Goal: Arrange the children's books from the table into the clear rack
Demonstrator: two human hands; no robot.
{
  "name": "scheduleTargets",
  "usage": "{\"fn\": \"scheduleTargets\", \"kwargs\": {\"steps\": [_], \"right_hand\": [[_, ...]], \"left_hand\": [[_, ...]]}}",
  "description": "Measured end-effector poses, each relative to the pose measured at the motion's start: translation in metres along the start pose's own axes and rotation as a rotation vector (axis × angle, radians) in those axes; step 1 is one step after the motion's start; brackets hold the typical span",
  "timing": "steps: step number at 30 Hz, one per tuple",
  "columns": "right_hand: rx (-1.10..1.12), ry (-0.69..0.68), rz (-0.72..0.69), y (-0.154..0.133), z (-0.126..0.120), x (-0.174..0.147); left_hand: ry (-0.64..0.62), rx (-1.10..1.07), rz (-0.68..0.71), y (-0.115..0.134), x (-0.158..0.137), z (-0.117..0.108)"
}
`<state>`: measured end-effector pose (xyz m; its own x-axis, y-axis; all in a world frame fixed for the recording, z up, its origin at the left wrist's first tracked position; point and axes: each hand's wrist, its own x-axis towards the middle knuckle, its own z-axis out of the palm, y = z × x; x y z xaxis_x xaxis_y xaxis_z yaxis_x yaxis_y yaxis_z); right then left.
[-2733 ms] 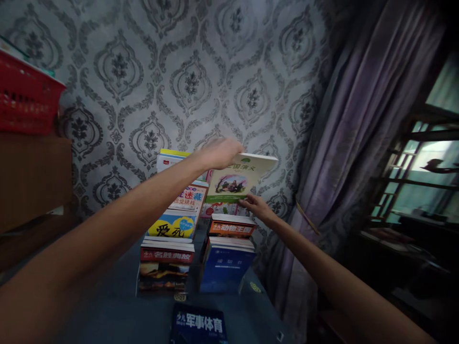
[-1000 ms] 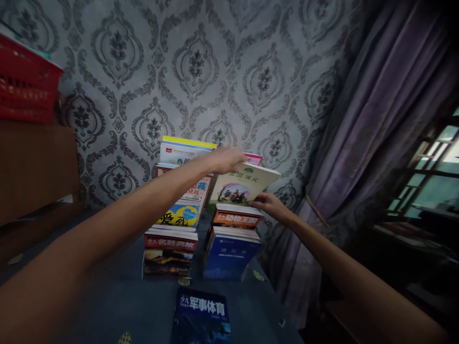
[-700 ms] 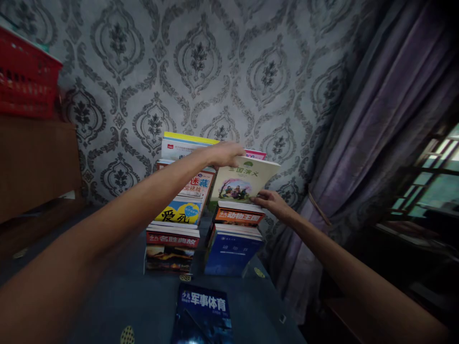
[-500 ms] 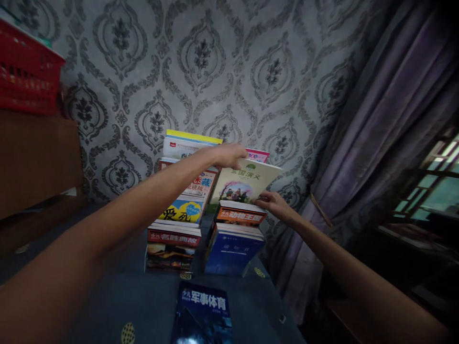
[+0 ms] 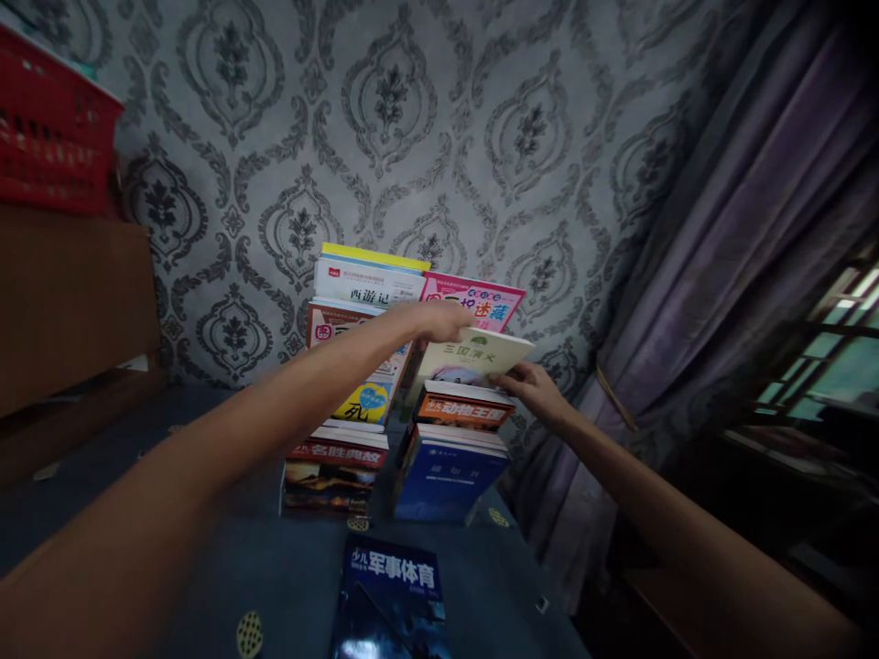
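Note:
A pale cream book [image 5: 481,352] stands tilted in the right row of upright books, between a pink book [image 5: 473,297] behind it and an orange-banded book [image 5: 463,411] in front. My left hand [image 5: 445,322] is closed on its upper left edge, and my right hand [image 5: 532,386] pinches its right edge. The cream book's lower part is hidden behind the orange-banded book. A blue book [image 5: 446,480] is at the front of this row. Alongside stands the left row, with a white book [image 5: 371,282] at the back and a red-topped book [image 5: 336,467] in front.
A dark blue book [image 5: 390,599] lies flat on the blue-covered table [image 5: 275,572], nearest me. To the left, a red basket [image 5: 55,128] sits on a brown box [image 5: 72,302]. Patterned wallpaper rises behind; a purple curtain [image 5: 687,229] hangs at right.
Both hands have brought the cream book lower into the right row, so less of its cover shows. More of the pink book behind is visible.

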<state>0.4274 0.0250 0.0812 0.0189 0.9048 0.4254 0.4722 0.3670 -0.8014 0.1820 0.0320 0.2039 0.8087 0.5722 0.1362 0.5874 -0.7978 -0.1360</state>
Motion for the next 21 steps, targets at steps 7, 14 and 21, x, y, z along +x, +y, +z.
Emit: {"fn": "scheduleTargets", "kwargs": {"steps": [7,14,21], "right_hand": [[0.072,-0.002,-0.005,0.002,0.007,-0.008],[0.122,0.035,-0.023,-0.006,0.006,-0.014],[0.117,0.09,-0.037,-0.005,0.012,-0.018]], "left_hand": [[-0.123,0.049,-0.033,0.011,0.0,-0.003],[-0.041,0.158,-0.036,0.016,-0.019,-0.009],[0.176,0.194,0.001,0.012,-0.041,0.0]]}}
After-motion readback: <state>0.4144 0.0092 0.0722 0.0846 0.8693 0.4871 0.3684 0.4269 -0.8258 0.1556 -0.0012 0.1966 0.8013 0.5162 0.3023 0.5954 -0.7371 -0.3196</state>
